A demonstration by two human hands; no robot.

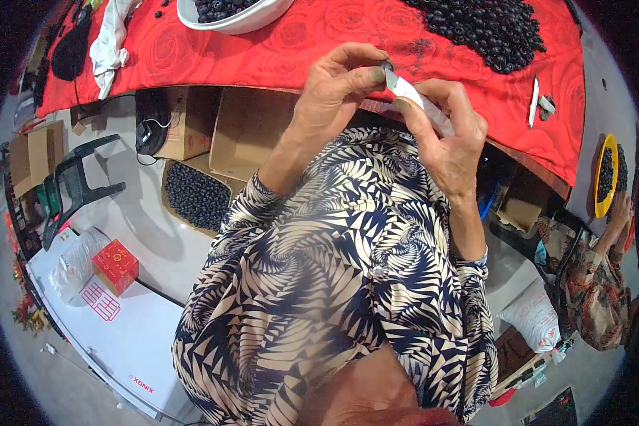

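Dark piece (387,64) sits pinched in the left hand (334,86), between thumb and forefinger; the right hand (449,140), farther from it, grips a pale knife (406,91) slanting lengthwise toward the piece, though whether they touch I cannot tell

A: Left side, what do you note?
B: Dark chair (69,177), left of frame. Brown cardboard box (39,156) just beside it, nearer the edge. Crumpled white cloth (111,53), upper left, lying on a red rose-print tablecloth (192,64).
A: Lower left?
B: White tabletop (131,341), red printing on it. Red box (116,267) there, clear plastic bag (74,268) next to it.
A: I have a brown carton (247,128) below the tablecloth edge, left of centre.
B: Right side: another person (596,295), brown patterned clothing. Bulging white bag (534,316), lower right; contents can't be made out.
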